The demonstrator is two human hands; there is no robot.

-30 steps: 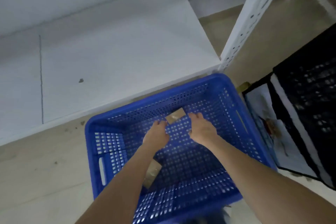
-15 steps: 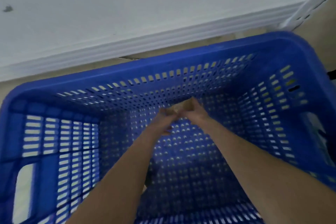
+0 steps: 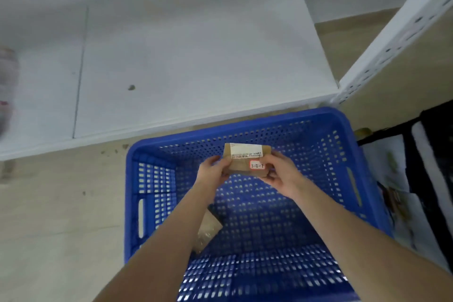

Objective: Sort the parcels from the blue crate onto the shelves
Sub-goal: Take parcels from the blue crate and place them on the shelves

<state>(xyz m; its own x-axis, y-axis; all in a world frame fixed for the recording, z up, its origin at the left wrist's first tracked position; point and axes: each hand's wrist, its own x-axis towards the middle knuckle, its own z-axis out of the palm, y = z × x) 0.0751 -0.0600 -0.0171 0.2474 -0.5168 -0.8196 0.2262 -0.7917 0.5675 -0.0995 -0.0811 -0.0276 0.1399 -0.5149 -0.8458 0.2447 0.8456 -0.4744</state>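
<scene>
A small brown parcel with a white label and a red-edged sticker reading 3-3-4 hangs above the blue crate. My left hand grips its left end and my right hand pinches its right end. A second brown parcel lies on the crate's floor, partly hidden under my left forearm. The low white shelf stretches just beyond the crate.
A perforated white shelf post rises at the right. Black and white bags stand right of the crate. A blurred pale object sits at the shelf's far left. Beige floor lies left of the crate.
Both hands closed on the parcel at the crate's bottom and lifted it up, label facing me. The view leaned into the crate, then pulled back.
</scene>
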